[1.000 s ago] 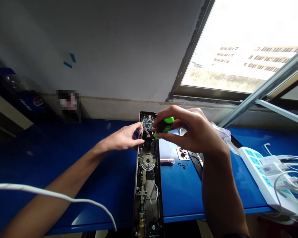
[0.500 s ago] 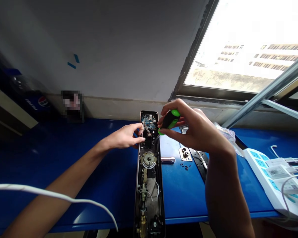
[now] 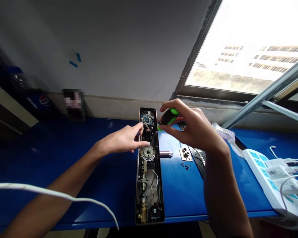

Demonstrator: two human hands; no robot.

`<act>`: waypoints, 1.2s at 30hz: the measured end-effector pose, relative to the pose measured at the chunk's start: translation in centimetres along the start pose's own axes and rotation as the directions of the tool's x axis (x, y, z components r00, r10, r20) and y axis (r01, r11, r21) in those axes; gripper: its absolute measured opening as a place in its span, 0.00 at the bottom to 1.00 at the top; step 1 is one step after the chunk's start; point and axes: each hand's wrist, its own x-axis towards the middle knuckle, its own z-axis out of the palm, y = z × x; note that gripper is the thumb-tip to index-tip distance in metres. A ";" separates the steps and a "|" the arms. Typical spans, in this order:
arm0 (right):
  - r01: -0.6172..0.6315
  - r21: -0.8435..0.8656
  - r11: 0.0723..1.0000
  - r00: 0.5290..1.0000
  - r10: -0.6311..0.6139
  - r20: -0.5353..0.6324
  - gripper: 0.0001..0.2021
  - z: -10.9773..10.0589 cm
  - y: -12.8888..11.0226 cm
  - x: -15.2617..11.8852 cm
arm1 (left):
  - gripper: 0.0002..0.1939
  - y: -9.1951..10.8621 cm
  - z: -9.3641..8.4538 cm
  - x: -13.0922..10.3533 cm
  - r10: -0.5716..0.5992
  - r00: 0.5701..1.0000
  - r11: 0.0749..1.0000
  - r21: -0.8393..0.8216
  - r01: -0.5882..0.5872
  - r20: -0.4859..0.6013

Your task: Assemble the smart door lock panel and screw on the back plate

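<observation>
A long open door lock housing (image 3: 159, 195) lies on the blue table, its inner parts showing. Inside are a blue circuit board (image 3: 147, 118) at the far end, a round metal hub (image 3: 148, 153) and a brass part (image 3: 143, 211) at the near end. My left hand (image 3: 125, 138) grips the left wall, thumb reaching in above the hub and fingers partly hidden. My right hand (image 3: 188, 124) is closed around a green and black screwdriver (image 3: 169, 118). The tilted shaft points into the housing below the circuit board; its tip is hard to make out.
Right of the housing lie a shiny cylinder (image 3: 166, 154), a small square plate (image 3: 186, 154) and several dark screws (image 3: 186, 166). A white power strip (image 3: 265, 175) with plugs stands further right. A white cable (image 3: 64, 195) crosses the left foreground. A cola bottle (image 3: 37, 96) stands back left.
The housing has shifted slightly away from me, so its near end now shows. My left thumb has stretched further in, towards the hub. The screwdriver stays in my right hand, barely moved.
</observation>
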 end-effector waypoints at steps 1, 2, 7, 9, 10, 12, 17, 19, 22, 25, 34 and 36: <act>-0.009 -0.002 1.000 1.000 0.009 0.003 0.19 0.0 0.0 0.0 | 0.25 0.3 0.0 -0.2 -0.012 0.999 1.000 0.012 0.012 0.037; -0.013 -0.003 1.000 1.000 0.013 0.003 0.19 0.0 -0.1 0.0 | 0.27 0.4 0.1 -0.3 -0.023 0.997 1.000 0.019 0.021 0.071; -0.006 -0.007 1.000 1.000 0.006 -0.015 0.17 0.1 -0.4 -0.1 | 0.29 0.0 0.8 0.2 0.037 0.998 0.992 0.123 -0.043 0.055; -0.002 -0.018 1.000 1.000 0.001 -0.018 0.17 0.2 -0.4 -0.1 | 0.29 -0.5 1.1 0.5 0.060 0.998 0.989 0.132 -0.062 0.020; 0.002 -0.026 1.000 1.000 -0.003 -0.019 0.17 0.2 -0.3 -0.1 | 0.28 -0.7 1.2 0.7 0.062 0.998 0.991 0.115 -0.063 0.013; 0.006 -0.040 0.999 1.000 -0.007 -0.019 0.18 0.2 -0.1 0.0 | 0.27 -0.9 1.3 0.9 0.065 0.998 0.995 0.074 -0.065 0.013; -0.005 -0.002 1.000 1.000 0.005 -0.024 0.18 0.2 0.5 0.2 | 0.28 -0.8 1.3 1.1 0.031 0.998 0.998 0.061 -0.034 0.047; -0.010 0.030 1.000 0.999 0.011 -0.033 0.19 0.1 0.7 0.2 | 0.28 -0.7 1.4 1.1 0.022 0.998 0.997 0.078 -0.026 0.055; -0.022 0.055 0.998 0.998 0.024 -0.052 0.20 0.0 0.8 0.1 | 0.28 -0.9 1.5 1.2 0.015 0.998 0.997 0.071 -0.019 0.064; -0.015 0.051 0.999 0.998 0.018 -0.052 0.20 0.0 0.8 0.1 | 0.28 -1.2 1.8 1.3 -0.004 0.996 1.000 -0.018 0.005 0.089; 0.042 0.010 0.999 0.999 -0.042 -0.017 0.17 0.5 0.3 0.2 | 0.30 -1.3 2.0 1.7 -0.003 0.999 0.996 -0.086 0.007 0.050; 0.036 0.008 0.999 0.999 -0.036 -0.021 0.17 0.5 0.3 0.2 | 0.30 -1.5 2.0 1.8 0.019 0.999 0.998 -0.057 -0.017 0.028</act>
